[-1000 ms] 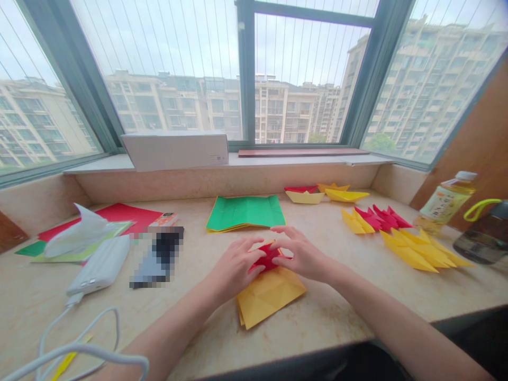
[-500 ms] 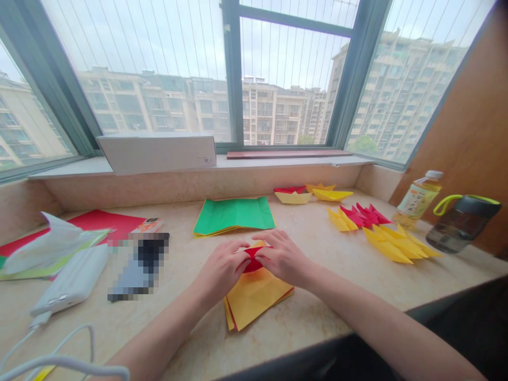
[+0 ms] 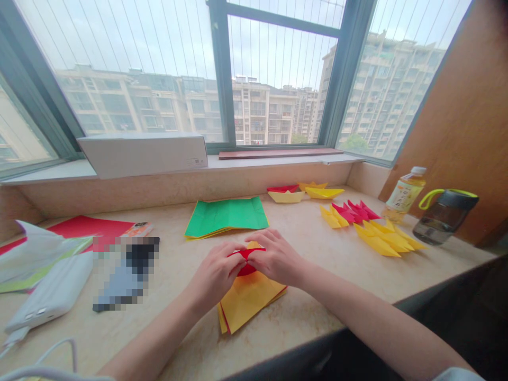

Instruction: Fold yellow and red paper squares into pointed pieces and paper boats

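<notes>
A small red folded paper (image 3: 246, 270) is pinched between both hands, its upper corners spread apart. My left hand (image 3: 220, 269) grips its left side with fingers closed, and my right hand (image 3: 277, 259) grips the right side the same way. The fingers cover much of its edges. Directly beneath lies a stack of yellow paper sheets (image 3: 250, 305) with a bit of red showing at the edge. Beyond the hands rests a pile of creased green paper (image 3: 227, 217) with yellow sheets under it.
Folded yellow paper boats (image 3: 387, 239) and magenta ones (image 3: 356, 212) sit at the right; more boats (image 3: 286, 196) stand near the wall. A drink bottle (image 3: 405, 196) and a dark cup (image 3: 445, 218) are far right. At left are a white power bank (image 3: 51, 291), cable and red paper (image 3: 91, 228).
The whole view has shifted, so things appear farther left. Both hands keep hold of the red paper, which is in nearly the same shape.
</notes>
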The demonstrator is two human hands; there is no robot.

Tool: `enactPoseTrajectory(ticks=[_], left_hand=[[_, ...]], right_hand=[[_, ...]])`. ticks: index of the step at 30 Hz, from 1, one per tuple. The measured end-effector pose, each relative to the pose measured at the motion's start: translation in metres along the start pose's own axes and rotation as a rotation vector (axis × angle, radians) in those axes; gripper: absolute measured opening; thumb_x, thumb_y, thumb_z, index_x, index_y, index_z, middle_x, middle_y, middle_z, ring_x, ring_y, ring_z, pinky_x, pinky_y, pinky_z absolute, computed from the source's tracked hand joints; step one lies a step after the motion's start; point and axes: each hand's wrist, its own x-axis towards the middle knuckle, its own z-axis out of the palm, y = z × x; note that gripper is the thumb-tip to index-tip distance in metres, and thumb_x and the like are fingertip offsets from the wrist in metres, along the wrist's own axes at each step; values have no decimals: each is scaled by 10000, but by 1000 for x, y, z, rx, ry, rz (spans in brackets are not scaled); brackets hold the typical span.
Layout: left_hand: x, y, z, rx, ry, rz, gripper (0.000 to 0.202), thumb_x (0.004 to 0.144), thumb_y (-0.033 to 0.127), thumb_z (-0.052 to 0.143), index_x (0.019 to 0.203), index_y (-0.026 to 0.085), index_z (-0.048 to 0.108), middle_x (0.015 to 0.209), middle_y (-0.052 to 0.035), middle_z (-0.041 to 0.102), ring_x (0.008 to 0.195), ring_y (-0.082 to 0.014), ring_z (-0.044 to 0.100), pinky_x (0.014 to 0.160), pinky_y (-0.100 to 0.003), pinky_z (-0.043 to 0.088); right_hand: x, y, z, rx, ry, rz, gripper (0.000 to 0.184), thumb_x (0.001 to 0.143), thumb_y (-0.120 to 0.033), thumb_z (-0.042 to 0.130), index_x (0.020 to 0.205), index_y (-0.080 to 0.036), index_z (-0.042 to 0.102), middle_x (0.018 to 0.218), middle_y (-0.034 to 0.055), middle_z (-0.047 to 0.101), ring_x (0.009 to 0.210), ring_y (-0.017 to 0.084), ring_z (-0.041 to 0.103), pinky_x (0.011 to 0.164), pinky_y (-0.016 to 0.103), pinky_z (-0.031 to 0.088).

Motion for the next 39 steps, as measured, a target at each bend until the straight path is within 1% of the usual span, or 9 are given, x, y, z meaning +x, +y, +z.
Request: enactPoseTrajectory(ticks=[12, 16, 19, 22, 25, 28, 31, 36, 39], left_hand=[[-1, -3, 0, 9, 21, -4, 174, 936, 157, 555, 916, 213, 719, 1098, -46, 719, 1005, -213, 652, 914, -379, 514], [-4, -10, 1, 60, -15, 20, 182, 934, 168, 561, 872, 216, 725, 1144, -52, 709, 1056, -237, 637, 935, -408, 508], [-5, -16, 1, 80, 42, -4, 184, 943, 238, 561, 1024, 230, 726, 1242, -78, 671, 1111, -257, 626, 973, -438, 503], [-3, -21, -3, 65, 160, -41, 298, 952, 285, 542, 1211, 192, 659, 1269, -117, 650, 1159, -263, 609, 987, -426, 505], [-1, -24, -9, 45, 217, -44, 259, 966, 284, 501, 1098, 185, 700, 1182, -109, 684, 1123, -249, 626, 974, -406, 510], [1, -27, -10, 37, 211, -43, 260, 963, 304, 497, 917, 191, 726, 1088, -96, 712, 1055, -245, 650, 951, -404, 515], [1, -28, -6, 19, 173, -46, 283, 964, 324, 491, 881, 194, 727, 1060, -93, 721, 1010, -240, 663, 922, -393, 525], [2, -22, 1, -12, 138, -31, 299, 959, 329, 486, 860, 193, 733, 1043, -91, 729, 958, -237, 675, 871, -384, 538], [3, -19, 2, -19, 133, -13, 309, 961, 325, 479, 851, 192, 736, 1022, -89, 732, 942, -232, 676, 859, -379, 540]], right_hand=[[1, -3, 1, -27, 26, 15, 193, 988, -243, 547, 842, -191, 661, 1120, 50, 665, 1037, 211, 536, 945, 372, 381], [-1, -4, 2, -70, -23, 27, 217, 980, -269, 555, 807, -186, 656, 947, 47, 687, 911, 205, 536, 883, 369, 362], [0, -2, 2, -84, -56, 40, 232, 984, -276, 550, 805, -187, 668, 829, 38, 689, 864, 196, 542, 873, 372, 334], [2, 6, -4, -92, -59, 107, 197, 972, -266, 583, 823, -201, 693, 832, 27, 715, 862, 186, 570, 850, 364, 309], [0, 17, -20, -130, -61, 233, 140, 949, -228, 624, 843, -203, 712, 849, 27, 740, 856, 183, 605, 832, 353, 305], [-18, 28, -45, -174, -37, 401, 83, 922, -207, 654, 960, -216, 728, 883, 31, 755, 878, 195, 642, 840, 340, 332], [-55, 38, -75, -271, -34, 599, 107, 923, -214, 638, 935, -222, 743, 942, 45, 765, 926, 216, 662, 854, 341, 360], [-128, 59, -123, -491, -217, 1009, 192, 938, -262, 571, 993, -238, 753, 1026, 62, 762, 987, 248, 672, 902, 361, 403], [-152, 69, -139, -524, -271, 1070, 198, 916, -256, 577, 951, -214, 768, 1005, 91, 766, 973, 270, 680, 875, 367, 424]])
